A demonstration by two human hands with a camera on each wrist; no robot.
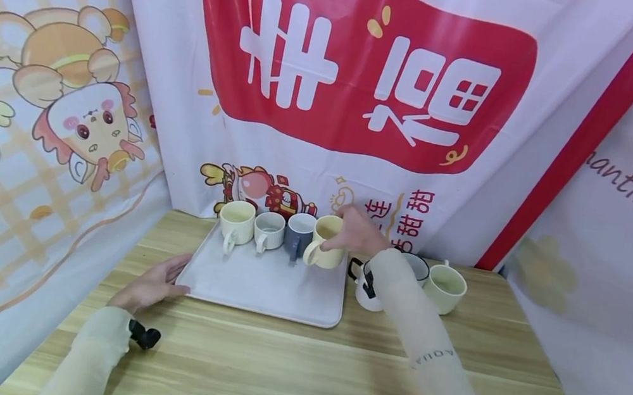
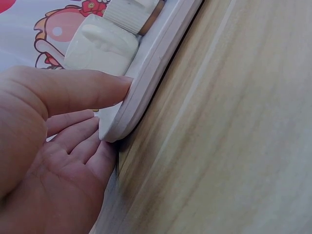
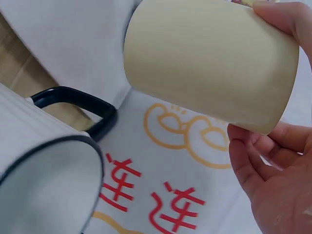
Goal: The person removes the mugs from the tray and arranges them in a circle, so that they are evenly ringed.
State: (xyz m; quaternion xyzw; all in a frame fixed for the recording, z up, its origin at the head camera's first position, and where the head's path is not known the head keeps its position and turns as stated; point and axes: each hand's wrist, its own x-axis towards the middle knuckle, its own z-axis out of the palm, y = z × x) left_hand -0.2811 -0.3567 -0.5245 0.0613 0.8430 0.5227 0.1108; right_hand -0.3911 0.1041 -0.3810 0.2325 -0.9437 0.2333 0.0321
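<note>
My right hand grips a pale yellow mug near its rim, thumb on one side and fingers on the other. The mug is over the right end of a white tray; I cannot tell whether its base touches the tray. Left of it on the tray stand a dark grey mug, a ribbed white mug and a cream mug, handles facing me. My left hand holds the tray's near left corner, the thumb on its rim and the fingers along the side.
Right of the tray, partly behind my right forearm, stand a white mug with a black handle, a black-rimmed cup and a pale green mug. A printed cloth hangs behind the wooden table.
</note>
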